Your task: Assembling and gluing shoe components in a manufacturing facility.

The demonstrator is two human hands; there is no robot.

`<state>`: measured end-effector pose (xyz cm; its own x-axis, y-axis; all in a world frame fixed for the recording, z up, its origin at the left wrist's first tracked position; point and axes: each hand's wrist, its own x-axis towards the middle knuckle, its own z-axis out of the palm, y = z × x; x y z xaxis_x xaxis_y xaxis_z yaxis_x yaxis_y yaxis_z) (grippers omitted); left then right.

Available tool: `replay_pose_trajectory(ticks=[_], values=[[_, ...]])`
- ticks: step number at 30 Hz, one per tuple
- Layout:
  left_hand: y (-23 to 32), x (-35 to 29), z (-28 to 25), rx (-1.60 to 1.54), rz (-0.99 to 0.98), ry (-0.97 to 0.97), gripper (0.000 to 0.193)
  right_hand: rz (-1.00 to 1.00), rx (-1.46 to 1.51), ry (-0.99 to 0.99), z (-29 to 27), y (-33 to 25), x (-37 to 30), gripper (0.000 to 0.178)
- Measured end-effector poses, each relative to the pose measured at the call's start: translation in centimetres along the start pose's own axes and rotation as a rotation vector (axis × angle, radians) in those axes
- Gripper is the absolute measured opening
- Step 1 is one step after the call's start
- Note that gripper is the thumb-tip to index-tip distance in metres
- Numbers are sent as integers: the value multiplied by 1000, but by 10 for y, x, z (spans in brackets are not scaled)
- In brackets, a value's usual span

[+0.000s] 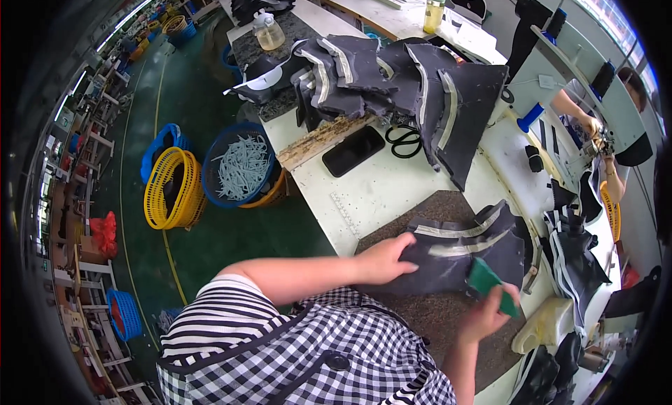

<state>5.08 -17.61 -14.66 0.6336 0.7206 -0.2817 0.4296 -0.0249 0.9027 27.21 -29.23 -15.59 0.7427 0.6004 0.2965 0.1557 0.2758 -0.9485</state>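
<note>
A dark grey fabric piece (444, 268) with two pale curved strips lies on a speckled brown board (434, 321) in front of me. My left hand (385, 259) rests at the piece's left edge, thumb and forefinger apart and touching it. My right hand (486, 313) grips a green flat scraper (483, 278), its far end tilted onto the piece just below the lower strip. Motion smears this hand and the tool a little.
Beyond the board lie a black phone (353, 151), black-handled scissors (404, 140) and a heap of similar dark pieces (357, 69). Blue and yellow baskets (168, 188) stand on the floor at left. A sewing machine (588, 76) and another person's hands (593, 129) are at right.
</note>
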Motion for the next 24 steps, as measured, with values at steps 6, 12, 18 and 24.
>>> replay_pose_trajectory(ticks=[6,12,18,24], values=[[148,62,-128,-506,517,-81,34,47,327,322,-38,-33,39,24],[216,100,-216,-382,972,621,25,105,210,423,-63,-19,13,25],[74,237,-299,-324,527,1298,41,251,178,499,-75,-13,-6,22],[-26,255,-238,-614,348,932,39,280,42,528,-120,-9,-20,23]])
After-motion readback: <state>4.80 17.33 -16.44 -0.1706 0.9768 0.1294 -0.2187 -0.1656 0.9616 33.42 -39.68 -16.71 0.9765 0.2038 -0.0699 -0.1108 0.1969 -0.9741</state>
